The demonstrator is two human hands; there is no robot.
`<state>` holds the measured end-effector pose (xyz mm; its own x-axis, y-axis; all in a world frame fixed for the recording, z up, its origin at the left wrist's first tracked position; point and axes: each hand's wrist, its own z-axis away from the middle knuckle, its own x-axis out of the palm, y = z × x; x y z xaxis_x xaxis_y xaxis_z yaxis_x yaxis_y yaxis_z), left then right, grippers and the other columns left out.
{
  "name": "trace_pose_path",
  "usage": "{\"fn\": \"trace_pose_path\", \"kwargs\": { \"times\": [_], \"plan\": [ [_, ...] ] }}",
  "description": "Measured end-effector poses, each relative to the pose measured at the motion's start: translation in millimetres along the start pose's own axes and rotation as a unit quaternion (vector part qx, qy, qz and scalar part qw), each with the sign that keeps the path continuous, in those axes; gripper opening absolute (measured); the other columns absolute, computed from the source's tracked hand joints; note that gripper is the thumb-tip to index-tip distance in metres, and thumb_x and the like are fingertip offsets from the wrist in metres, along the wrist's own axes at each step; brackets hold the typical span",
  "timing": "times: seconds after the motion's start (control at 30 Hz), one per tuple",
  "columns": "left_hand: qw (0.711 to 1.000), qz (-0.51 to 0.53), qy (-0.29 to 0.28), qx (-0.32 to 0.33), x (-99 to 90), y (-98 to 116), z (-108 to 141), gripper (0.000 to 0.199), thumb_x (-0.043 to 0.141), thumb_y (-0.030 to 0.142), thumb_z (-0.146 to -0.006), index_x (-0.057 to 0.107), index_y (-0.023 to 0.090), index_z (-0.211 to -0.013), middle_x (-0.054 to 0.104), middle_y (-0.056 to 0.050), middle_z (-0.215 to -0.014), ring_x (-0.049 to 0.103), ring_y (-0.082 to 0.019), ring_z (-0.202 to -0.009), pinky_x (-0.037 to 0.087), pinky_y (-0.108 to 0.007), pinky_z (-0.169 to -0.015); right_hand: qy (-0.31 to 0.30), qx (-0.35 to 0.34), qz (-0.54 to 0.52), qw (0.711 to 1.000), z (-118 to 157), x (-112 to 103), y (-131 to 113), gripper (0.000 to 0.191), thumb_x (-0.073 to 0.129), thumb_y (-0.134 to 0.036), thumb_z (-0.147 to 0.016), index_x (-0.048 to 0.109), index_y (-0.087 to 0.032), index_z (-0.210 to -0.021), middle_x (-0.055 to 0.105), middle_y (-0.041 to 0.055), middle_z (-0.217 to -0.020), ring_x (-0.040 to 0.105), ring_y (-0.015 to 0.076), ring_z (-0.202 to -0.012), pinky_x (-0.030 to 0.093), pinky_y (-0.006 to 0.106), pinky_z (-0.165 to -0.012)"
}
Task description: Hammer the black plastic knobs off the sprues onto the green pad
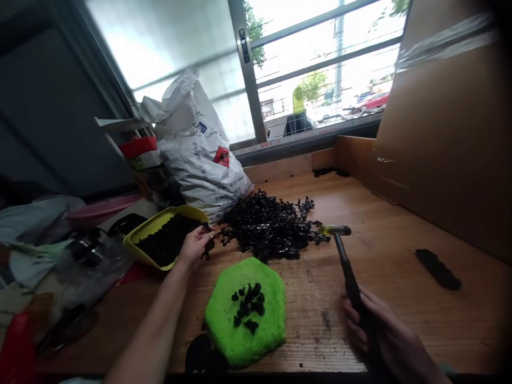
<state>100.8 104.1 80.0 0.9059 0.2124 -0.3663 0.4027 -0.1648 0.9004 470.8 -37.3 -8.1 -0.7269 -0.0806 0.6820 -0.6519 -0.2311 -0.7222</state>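
My left hand (pixel 196 244) is pinched on a dark black part (pixel 209 242), beside the near-left edge of a heap of small black branched parts (pixel 268 226). My right hand (pixel 372 320) wraps round the dark handle of a hammer (pixel 344 256). Its head, with a yellowish face on the left and a dark one on the right, sits just off the heap's right side. Between my arms lies a green fuzzy hexagonal cushion (pixel 266 336) with several loose black pieces (pixel 248 305) on it. Left of my left hand stands a yellow tub (pixel 136 234) holding many black pieces.
A large white printed sack (pixel 200 154) stands behind the heap, by the window. A cardboard box (pixel 444 154) borders the table's right side, near a flat black strip (pixel 438 269). Plastic bags (pixel 94 272) and a pink basin (pixel 104 208) crowd the left. The wooden tabletop (pixel 312 288) has dark smudges.
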Motion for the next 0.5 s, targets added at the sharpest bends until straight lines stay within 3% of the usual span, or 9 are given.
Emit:
{"fn": "trace_pose_path", "kwargs": {
  "times": [0.13, 0.27, 0.5],
  "plan": [
    [0.998, -0.044, 0.033, -0.02, -36.2, -34, 25, 0.029, 0.073, 0.032, -0.052, 0.064, 0.012, -0.072, 0.058, 0.001, -0.057, 0.048, -0.01, -0.051, 0.035, -0.019, -0.049, 0.012, 0.009, 0.01, 1.0, 2, 4, -2, 0.02, 0.057, -0.039, -0.078, 0.056, -0.022, -0.088, 0.045, -0.001, -0.063, 0.039, 0.0094, -0.046, 0.033, 0.021, -0.04],
    [0.994, -0.049, 0.079, -0.051, -61.0, -59, 47, 0.03, 0.072, 0.032, -0.054, 0.062, 0.012, -0.075, 0.059, 0.001, -0.057, 0.052, -0.012, -0.053, 0.037, -0.019, -0.049, 0.034, 0.011, 0.013, 0.999, 6, 14, -5, 0.017, 0.055, -0.037, -0.079, 0.057, -0.021, -0.087, 0.044, -0.0002, -0.064, 0.039, 0.0097, -0.046, 0.033, 0.021, -0.04],
    [0.982, 0.047, 0.151, -0.107, -70.3, -73, 84, 0.043, 0.073, 0.035, -0.052, 0.049, 0.016, -0.082, 0.06, 0.002, -0.059, 0.058, -0.015, -0.052, 0.045, -0.025, -0.053, 0.041, 0.009, 0.018, 0.999, 7, 16, -5, 0.015, 0.054, -0.032, -0.079, 0.057, -0.02, -0.087, 0.043, 0.0005, -0.065, 0.038, 0.0099, -0.047, 0.035, 0.02, -0.039]
  ]
}}
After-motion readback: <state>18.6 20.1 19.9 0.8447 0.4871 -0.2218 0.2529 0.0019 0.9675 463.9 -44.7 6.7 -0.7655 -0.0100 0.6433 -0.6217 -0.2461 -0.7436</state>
